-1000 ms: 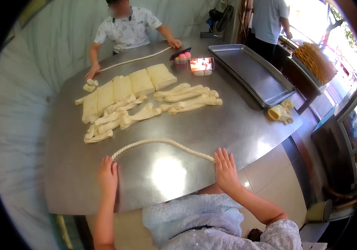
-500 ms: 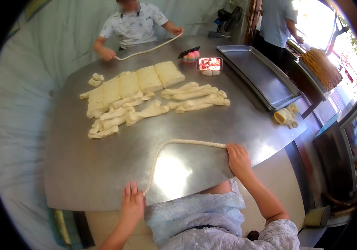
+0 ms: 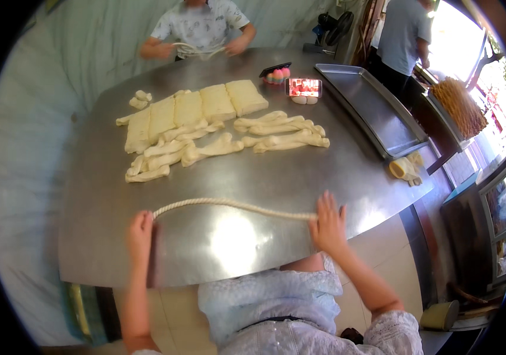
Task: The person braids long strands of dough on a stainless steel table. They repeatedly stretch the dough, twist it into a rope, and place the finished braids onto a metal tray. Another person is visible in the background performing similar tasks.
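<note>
On the tabletop (image 3: 217,242), head view: dough rope (image 3: 235,206) lies left to right between both hands.
Left hand (image 3: 139,232): flat, fingers loose, pressing the rope's left end.
Right hand (image 3: 328,222): spread flat on the right end.
Nearer hand: neither; one covers each end.

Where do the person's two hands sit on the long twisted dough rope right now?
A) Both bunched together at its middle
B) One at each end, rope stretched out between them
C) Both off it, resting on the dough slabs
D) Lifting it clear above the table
B: the left hand is at one end of the dough rope and the right hand at the other, with the rope lying along the steel table.
</note>
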Motion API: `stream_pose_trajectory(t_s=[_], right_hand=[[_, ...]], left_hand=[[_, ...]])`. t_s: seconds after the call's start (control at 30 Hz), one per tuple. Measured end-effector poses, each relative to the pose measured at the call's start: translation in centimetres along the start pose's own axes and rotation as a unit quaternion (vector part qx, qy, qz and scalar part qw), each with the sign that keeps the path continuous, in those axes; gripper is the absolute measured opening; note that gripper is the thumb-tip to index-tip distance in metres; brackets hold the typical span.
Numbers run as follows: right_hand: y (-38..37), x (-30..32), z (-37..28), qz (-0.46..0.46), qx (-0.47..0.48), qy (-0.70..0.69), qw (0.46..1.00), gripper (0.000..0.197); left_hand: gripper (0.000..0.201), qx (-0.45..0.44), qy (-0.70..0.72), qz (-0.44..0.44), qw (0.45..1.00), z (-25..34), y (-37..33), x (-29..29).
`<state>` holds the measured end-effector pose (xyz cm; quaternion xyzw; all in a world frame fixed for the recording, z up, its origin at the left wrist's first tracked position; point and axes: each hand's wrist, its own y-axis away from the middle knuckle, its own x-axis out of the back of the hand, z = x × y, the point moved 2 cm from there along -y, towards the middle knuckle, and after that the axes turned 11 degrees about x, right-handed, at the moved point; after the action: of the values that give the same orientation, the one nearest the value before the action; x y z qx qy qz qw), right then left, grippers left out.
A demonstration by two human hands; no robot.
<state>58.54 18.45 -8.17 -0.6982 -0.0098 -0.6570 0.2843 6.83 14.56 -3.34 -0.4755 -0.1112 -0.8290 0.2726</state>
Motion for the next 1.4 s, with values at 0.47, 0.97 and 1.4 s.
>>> stream_pose_trajectory(t_s=[0.47, 0.97, 1.4], right_hand=[[-5.3, 1.2, 3.9, 0.122, 0.054, -0.177, 0.975, 0.024], [-3.8, 3.5, 2.6, 0.143, 0.065, -0.172, 0.973, 0.037], [4.2, 5.0, -0.1, 0.042, 0.021, -0.091, 0.995, 0.039]], left_hand=[[0.048, -0.197, -0.095, 0.021, 0.976, 1.2, 9.8, -1.5], [0.018, -0.151, 0.041, 0.183, 0.971, 2.6, -8.8, -5.5], [0.009, -0.220, 0.031, 0.146, 0.964, 1.9, 5.8, -0.9]])
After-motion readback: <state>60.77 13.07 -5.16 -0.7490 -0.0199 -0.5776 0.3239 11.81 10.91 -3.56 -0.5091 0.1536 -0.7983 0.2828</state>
